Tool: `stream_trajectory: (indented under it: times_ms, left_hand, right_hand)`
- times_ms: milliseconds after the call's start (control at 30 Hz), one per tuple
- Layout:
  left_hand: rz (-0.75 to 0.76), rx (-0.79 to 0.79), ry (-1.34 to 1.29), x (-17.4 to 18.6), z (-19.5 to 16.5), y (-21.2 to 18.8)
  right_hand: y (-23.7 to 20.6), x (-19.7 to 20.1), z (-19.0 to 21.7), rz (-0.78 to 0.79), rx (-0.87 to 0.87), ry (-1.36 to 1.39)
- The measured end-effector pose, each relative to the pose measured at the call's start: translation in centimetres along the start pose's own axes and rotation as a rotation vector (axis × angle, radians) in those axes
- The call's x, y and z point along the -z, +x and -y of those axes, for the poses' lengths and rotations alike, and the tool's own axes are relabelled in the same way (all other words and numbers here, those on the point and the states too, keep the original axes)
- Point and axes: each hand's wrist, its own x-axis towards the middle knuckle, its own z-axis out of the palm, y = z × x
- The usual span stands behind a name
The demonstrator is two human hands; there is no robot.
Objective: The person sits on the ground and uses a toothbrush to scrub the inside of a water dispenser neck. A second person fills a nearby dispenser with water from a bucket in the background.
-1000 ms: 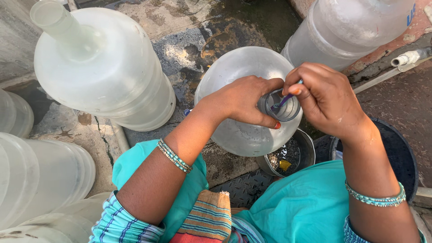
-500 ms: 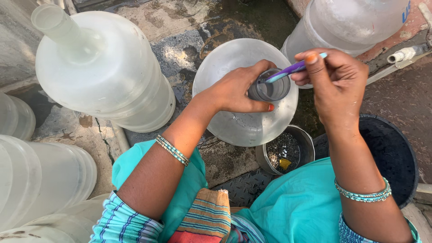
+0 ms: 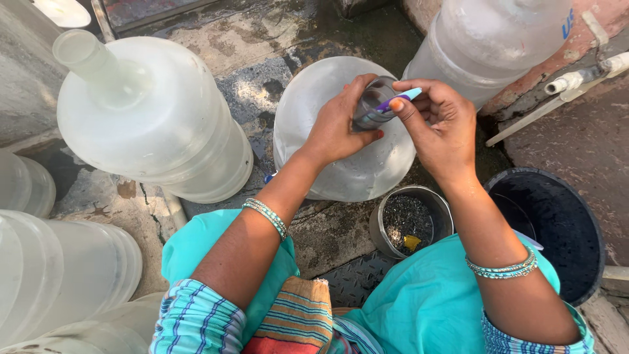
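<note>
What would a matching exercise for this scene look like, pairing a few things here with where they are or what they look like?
Things:
1. Toothbrush
2. Small metal bowl
3. Black bucket
4. Jug with a long neck

Descriptions:
A. On the ground at far right, dark inside
B. Pinched in the right hand at the mouth of the middle jug, which the left hand grips
C. On the ground at upper left, whitish and see-through
D. Between the knees, dark grit and a yellow scrap inside

Pairs: 1-B, 2-D, 3-A, 4-C
</note>
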Motion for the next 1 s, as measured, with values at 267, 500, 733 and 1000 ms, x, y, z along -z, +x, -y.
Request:
stream_trajectory:
  times_ms: [267, 500, 733, 1000]
  left_hand:
    - [0.336, -0.127, 0.044, 3.3, 0.3, 1.1]
    - [0.425, -0.012, 0.017, 3.4, 0.3, 1.0]
    - [0.383, 0.05, 0.022, 2.6, 1.3, 1.2]
    - [0.4, 0.032, -0.003, 2.3, 1.9, 0.9]
  right_hand:
    - [0.1, -0.3, 1.1, -0.007, 0.097, -0.197]
    - [0.6, -0.6, 0.7, 0.017, 0.136, -0.277]
    - [0.7, -0.9, 0.1, 0.038, 0.141, -0.388]
    - [-1.0, 1.8, 7.0, -0.17, 0.26, -0.396]
